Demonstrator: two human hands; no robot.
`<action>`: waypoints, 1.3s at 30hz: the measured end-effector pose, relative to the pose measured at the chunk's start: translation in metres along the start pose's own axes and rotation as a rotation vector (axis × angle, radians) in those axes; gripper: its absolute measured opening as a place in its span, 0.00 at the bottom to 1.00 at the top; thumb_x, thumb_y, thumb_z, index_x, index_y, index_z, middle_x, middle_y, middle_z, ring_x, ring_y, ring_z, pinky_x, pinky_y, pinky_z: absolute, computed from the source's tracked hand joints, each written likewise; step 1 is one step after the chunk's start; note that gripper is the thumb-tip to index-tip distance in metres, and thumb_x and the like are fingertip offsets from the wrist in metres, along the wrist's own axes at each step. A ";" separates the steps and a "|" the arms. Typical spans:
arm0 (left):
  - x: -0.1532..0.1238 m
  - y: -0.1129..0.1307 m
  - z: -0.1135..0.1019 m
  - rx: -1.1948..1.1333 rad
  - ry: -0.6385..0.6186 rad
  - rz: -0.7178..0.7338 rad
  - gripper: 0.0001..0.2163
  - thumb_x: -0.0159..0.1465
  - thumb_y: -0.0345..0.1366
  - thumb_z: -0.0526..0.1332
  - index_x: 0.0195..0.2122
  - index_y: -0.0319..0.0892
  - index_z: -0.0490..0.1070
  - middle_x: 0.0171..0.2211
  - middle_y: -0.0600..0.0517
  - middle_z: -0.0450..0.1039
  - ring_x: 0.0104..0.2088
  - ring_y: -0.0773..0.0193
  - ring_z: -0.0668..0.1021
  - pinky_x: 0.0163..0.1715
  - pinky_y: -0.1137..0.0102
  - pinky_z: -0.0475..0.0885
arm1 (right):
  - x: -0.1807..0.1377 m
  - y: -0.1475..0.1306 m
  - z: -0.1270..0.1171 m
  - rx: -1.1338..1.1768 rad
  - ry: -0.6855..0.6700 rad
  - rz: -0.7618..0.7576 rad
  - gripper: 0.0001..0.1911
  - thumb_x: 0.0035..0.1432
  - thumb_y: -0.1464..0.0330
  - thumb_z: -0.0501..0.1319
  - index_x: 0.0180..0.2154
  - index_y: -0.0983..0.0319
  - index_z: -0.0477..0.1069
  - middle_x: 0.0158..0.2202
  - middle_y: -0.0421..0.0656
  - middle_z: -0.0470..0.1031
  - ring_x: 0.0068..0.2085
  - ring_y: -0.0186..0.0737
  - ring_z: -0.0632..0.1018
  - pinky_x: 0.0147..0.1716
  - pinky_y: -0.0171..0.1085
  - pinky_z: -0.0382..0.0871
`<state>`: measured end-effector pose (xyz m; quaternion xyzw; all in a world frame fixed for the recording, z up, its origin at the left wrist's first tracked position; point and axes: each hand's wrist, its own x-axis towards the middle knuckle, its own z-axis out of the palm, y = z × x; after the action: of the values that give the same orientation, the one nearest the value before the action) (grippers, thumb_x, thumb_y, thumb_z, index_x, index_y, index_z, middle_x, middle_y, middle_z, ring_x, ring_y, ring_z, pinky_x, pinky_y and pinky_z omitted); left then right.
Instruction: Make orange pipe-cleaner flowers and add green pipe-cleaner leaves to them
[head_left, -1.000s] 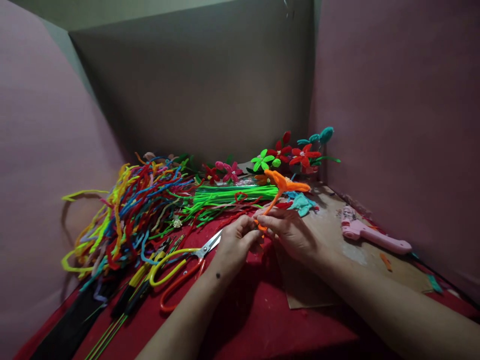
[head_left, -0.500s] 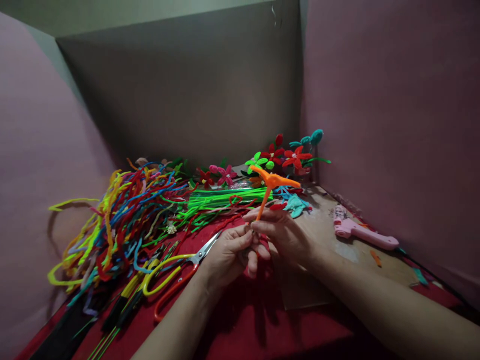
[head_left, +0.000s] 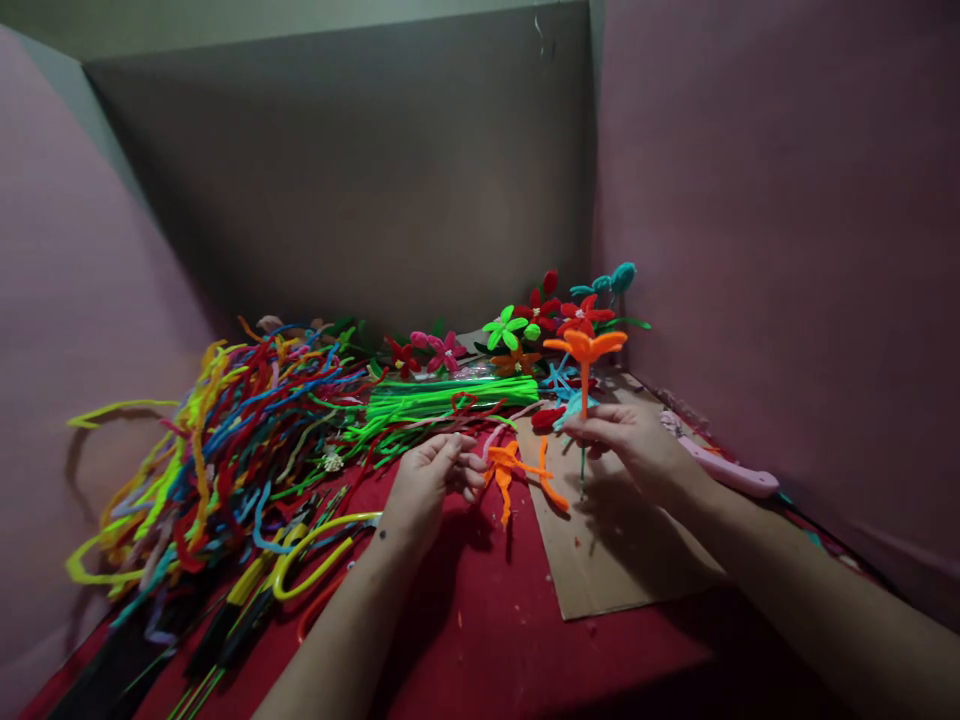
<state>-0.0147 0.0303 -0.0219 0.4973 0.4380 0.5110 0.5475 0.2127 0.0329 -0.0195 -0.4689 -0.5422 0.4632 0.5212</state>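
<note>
My right hand (head_left: 641,445) is closed on the stem of an orange pipe-cleaner flower (head_left: 589,347). The bloom stands upright above my fingers, and a thin dark wire end points down below them. My left hand (head_left: 435,480) is apart from the flower, its fingers loosely curved with nothing visible in them. Right beside its fingertips lies a loose orange star-shaped petal piece (head_left: 504,465) on the red cloth. Another bent orange pipe-cleaner piece (head_left: 551,480) rests at the edge of the cardboard sheet (head_left: 637,570).
A tangle of coloured pipe cleaners (head_left: 225,450) spreads at left, with green ones (head_left: 457,400) bundled behind my hands. Finished flowers (head_left: 506,328) stand at the back. Yellow-and-red scissors (head_left: 315,560) lie by my left forearm; a pink glue gun (head_left: 735,473) lies at right.
My hands have separated; the left let go of the flower and moved left. My right hand carried it to the right and turned it upright. Orange pieces on the cloth now show.
</note>
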 end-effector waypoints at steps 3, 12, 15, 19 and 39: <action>0.004 0.000 -0.006 0.058 0.069 0.014 0.12 0.54 0.41 0.61 0.31 0.36 0.67 0.22 0.51 0.72 0.19 0.69 0.73 0.18 0.74 0.67 | -0.001 0.022 -0.007 -0.183 -0.016 0.058 0.14 0.45 0.60 0.61 0.24 0.66 0.74 0.16 0.39 0.66 0.19 0.32 0.65 0.20 0.34 0.56; 0.015 -0.013 -0.013 0.582 0.115 -0.008 0.13 0.55 0.44 0.53 0.33 0.38 0.64 0.23 0.52 0.70 0.19 0.66 0.74 0.15 0.73 0.64 | 0.013 0.032 -0.008 -0.985 0.056 -0.113 0.15 0.53 0.63 0.55 0.24 0.65 0.75 0.27 0.47 0.71 0.33 0.43 0.72 0.32 0.37 0.60; 0.018 -0.020 -0.013 0.730 0.134 0.021 0.13 0.53 0.44 0.56 0.33 0.39 0.66 0.25 0.51 0.72 0.22 0.64 0.74 0.19 0.72 0.65 | 0.012 0.042 -0.003 -1.106 0.104 -0.184 0.15 0.55 0.63 0.55 0.32 0.65 0.76 0.34 0.51 0.71 0.40 0.47 0.70 0.39 0.40 0.61; 0.017 -0.023 -0.009 1.064 0.119 0.093 0.08 0.52 0.39 0.60 0.31 0.41 0.71 0.30 0.49 0.75 0.32 0.61 0.75 0.31 0.71 0.66 | 0.005 0.047 0.001 -1.182 0.139 -0.268 0.15 0.55 0.62 0.56 0.37 0.65 0.74 0.37 0.51 0.70 0.42 0.48 0.69 0.42 0.42 0.61; 0.043 0.002 -0.050 1.811 0.213 0.055 0.14 0.61 0.29 0.46 0.41 0.39 0.70 0.40 0.42 0.70 0.37 0.54 0.77 0.33 0.65 0.69 | -0.021 0.010 0.071 -1.122 -0.444 -0.716 0.08 0.54 0.70 0.56 0.29 0.61 0.73 0.31 0.45 0.71 0.35 0.41 0.69 0.36 0.40 0.59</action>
<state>-0.0606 0.0783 -0.0251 0.6973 0.7080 0.0280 -0.1079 0.1419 0.0126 -0.0346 -0.3542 -0.9139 -0.0018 0.1981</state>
